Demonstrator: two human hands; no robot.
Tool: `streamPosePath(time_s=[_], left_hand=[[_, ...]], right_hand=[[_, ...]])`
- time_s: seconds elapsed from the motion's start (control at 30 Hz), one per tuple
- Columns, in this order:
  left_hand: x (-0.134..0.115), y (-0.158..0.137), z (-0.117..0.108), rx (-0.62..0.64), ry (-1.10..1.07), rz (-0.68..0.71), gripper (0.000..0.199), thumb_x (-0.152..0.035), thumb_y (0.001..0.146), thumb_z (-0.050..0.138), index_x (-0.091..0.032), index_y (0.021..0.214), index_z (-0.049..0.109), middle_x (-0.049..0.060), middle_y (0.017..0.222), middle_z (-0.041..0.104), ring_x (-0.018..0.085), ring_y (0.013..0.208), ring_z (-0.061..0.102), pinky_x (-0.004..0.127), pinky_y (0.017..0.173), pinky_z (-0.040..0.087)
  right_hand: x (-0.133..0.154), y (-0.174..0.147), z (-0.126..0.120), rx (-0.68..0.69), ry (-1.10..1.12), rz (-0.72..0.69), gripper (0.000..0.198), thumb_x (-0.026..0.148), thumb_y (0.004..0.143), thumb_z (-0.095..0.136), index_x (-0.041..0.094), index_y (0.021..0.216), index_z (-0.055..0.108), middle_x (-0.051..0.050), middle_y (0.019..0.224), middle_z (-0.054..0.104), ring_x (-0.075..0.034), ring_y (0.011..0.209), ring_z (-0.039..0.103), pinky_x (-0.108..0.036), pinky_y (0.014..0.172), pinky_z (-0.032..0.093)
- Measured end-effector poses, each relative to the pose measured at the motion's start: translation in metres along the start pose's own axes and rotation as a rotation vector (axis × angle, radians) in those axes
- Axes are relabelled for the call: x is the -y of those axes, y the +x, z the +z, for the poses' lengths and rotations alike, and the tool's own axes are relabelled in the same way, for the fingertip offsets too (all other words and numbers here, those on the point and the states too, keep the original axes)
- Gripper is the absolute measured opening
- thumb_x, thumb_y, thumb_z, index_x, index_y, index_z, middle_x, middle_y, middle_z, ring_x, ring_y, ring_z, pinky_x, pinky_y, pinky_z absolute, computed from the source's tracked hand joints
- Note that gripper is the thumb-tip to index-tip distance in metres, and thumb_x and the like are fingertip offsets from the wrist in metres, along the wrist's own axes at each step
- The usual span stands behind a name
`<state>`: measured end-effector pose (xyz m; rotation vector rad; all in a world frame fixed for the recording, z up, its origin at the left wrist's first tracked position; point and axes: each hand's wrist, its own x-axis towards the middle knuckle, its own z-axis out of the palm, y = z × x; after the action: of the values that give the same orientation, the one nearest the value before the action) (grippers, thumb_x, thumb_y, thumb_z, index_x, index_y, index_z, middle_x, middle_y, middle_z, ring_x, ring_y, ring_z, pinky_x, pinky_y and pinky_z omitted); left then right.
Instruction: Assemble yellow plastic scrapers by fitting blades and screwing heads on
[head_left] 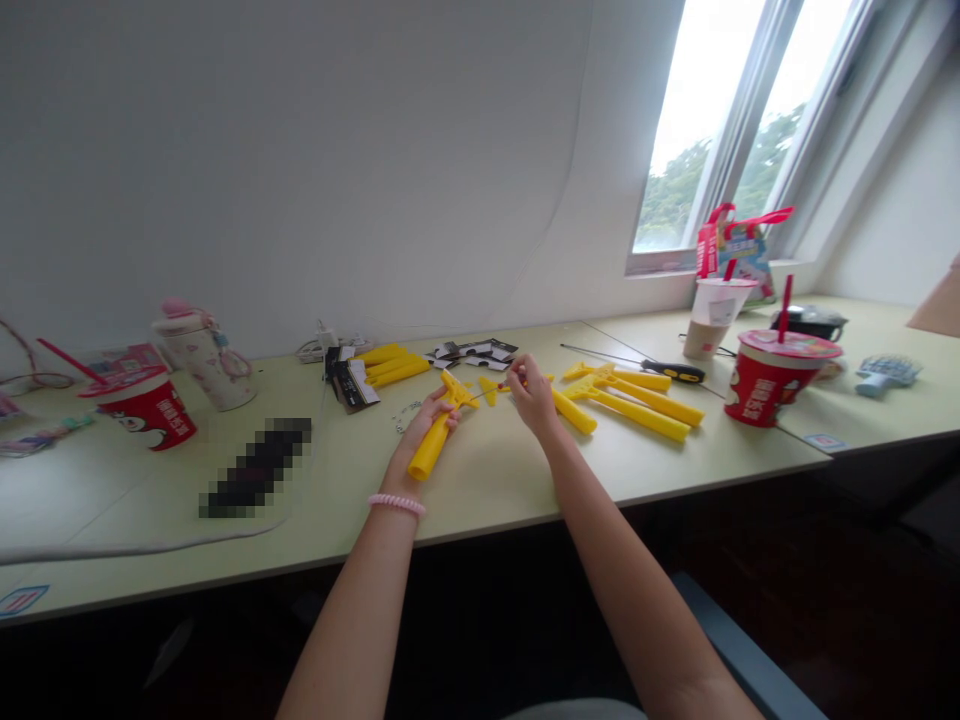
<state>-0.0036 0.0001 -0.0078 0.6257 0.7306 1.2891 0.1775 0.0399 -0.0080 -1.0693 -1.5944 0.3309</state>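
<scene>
My left hand point(421, 422) is closed around a yellow scraper handle point(430, 450), with its round grip toward me and its wide T-shaped head pointing away. My right hand point(531, 395) pinches a small screwdriver point(491, 391). Its thin shaft reaches left to the head of the scraper handle, though I cannot tell exactly what the tip touches. A loose yellow piece point(489, 388) lies on the table between my hands. Beside my right hand lie several more yellow scraper handles point(641, 408). Small dark bits point(407, 412), perhaps screws, are scattered left of my left hand.
Black-and-white cards point(352, 385) lie near more yellow handles point(394, 362), with further cards point(480, 352) behind. A long screwdriver point(675, 371) rests at back right. Red cups point(154, 405) stand at both sides; a bottle point(202, 355) is left. The table's front edge point(480, 530) is close.
</scene>
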Motion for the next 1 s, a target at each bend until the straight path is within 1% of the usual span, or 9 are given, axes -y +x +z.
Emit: streamPosePath(time_s=[0.1, 0.2, 0.3, 0.4, 0.47, 0.6, 0.67, 0.83, 1.0], left_hand=[[0.0, 0.0007, 0.0003, 0.004, -0.022, -0.01, 0.062, 0.003, 0.07, 0.047, -0.023, 0.126, 0.04, 0.005, 0.087, 0.051, 0.002, 0.049, 0.05, 0.01, 0.04, 0.041], [-0.0003, 0.0, 0.001, 0.002, -0.013, -0.008, 0.062, 0.003, 0.07, 0.047, -0.023, 0.126, 0.041, 0.004, 0.086, 0.051, 0.002, 0.049, 0.05, 0.01, 0.04, 0.041], [-0.0008, -0.0007, 0.0013, 0.001, 0.03, 0.008, 0.064, 0.004, 0.07, 0.047, -0.024, 0.127, 0.041, 0.004, 0.086, 0.051, 0.003, 0.048, 0.05, 0.011, 0.04, 0.042], [-0.0009, -0.0002, 0.001, 0.005, 0.023, 0.008, 0.064, 0.004, 0.07, 0.046, -0.023, 0.128, 0.04, 0.004, 0.086, 0.052, 0.003, 0.048, 0.05, 0.011, 0.04, 0.041], [-0.0008, 0.0002, 0.0009, 0.004, 0.003, 0.004, 0.064, 0.003, 0.07, 0.047, -0.023, 0.128, 0.039, 0.005, 0.086, 0.052, 0.002, 0.049, 0.05, 0.01, 0.04, 0.04], [-0.0002, -0.0005, 0.0011, 0.004, 0.023, 0.009, 0.064, 0.002, 0.069, 0.048, -0.022, 0.128, 0.04, 0.004, 0.085, 0.052, 0.003, 0.049, 0.05, 0.011, 0.041, 0.041], [0.0001, -0.0007, 0.0009, 0.009, 0.025, 0.01, 0.063, 0.002, 0.069, 0.048, -0.022, 0.127, 0.04, 0.004, 0.084, 0.052, 0.003, 0.05, 0.05, 0.011, 0.041, 0.042], [0.0003, 0.0006, -0.0004, 0.014, 0.003, 0.016, 0.062, 0.003, 0.07, 0.047, -0.022, 0.126, 0.041, 0.003, 0.083, 0.051, 0.003, 0.05, 0.05, 0.01, 0.041, 0.04], [0.0002, 0.0016, -0.0006, 0.008, -0.012, 0.011, 0.062, 0.002, 0.069, 0.049, -0.023, 0.125, 0.043, 0.004, 0.085, 0.051, 0.003, 0.051, 0.05, 0.01, 0.04, 0.041]], right_hand=[[0.003, -0.0009, -0.0007, -0.025, -0.051, -0.015, 0.022, 0.041, 0.084, 0.039, 0.021, 0.078, 0.047, 0.004, 0.053, 0.053, -0.012, 0.046, 0.046, -0.022, 0.05, 0.03], [0.0023, -0.0012, -0.0006, -0.027, -0.074, 0.019, 0.028, 0.044, 0.085, 0.035, 0.021, 0.075, 0.047, 0.003, 0.053, 0.054, -0.014, 0.049, 0.049, -0.022, 0.051, 0.031], [-0.0001, -0.0006, 0.0001, 0.011, -0.046, 0.039, 0.022, 0.037, 0.086, 0.031, 0.022, 0.078, 0.046, 0.002, 0.06, 0.056, -0.015, 0.054, 0.052, -0.023, 0.053, 0.032], [-0.0009, 0.0004, 0.0004, -0.005, -0.024, 0.004, 0.013, 0.029, 0.082, 0.034, 0.022, 0.079, 0.044, 0.001, 0.064, 0.057, -0.015, 0.058, 0.053, -0.023, 0.054, 0.033], [0.0002, 0.0006, 0.0002, -0.037, -0.03, -0.021, 0.012, 0.031, 0.082, 0.037, 0.022, 0.079, 0.044, 0.001, 0.064, 0.058, -0.014, 0.057, 0.052, -0.023, 0.054, 0.033], [0.0039, -0.0006, -0.0009, -0.07, -0.091, -0.044, 0.023, 0.042, 0.083, 0.04, 0.021, 0.077, 0.048, 0.003, 0.055, 0.056, -0.012, 0.046, 0.046, -0.022, 0.051, 0.032], [0.0051, -0.0015, -0.0012, -0.068, -0.105, -0.038, 0.026, 0.043, 0.084, 0.039, 0.021, 0.075, 0.049, 0.002, 0.054, 0.056, -0.012, 0.047, 0.048, -0.021, 0.051, 0.032], [0.0054, -0.0021, -0.0011, -0.015, -0.098, 0.008, 0.02, 0.037, 0.084, 0.038, 0.022, 0.079, 0.05, 0.001, 0.063, 0.062, -0.015, 0.055, 0.054, -0.022, 0.053, 0.034], [0.0054, -0.0022, -0.001, -0.034, -0.107, 0.006, 0.014, 0.03, 0.081, 0.041, 0.021, 0.084, 0.051, 0.001, 0.064, 0.064, -0.014, 0.053, 0.053, -0.022, 0.053, 0.034]])
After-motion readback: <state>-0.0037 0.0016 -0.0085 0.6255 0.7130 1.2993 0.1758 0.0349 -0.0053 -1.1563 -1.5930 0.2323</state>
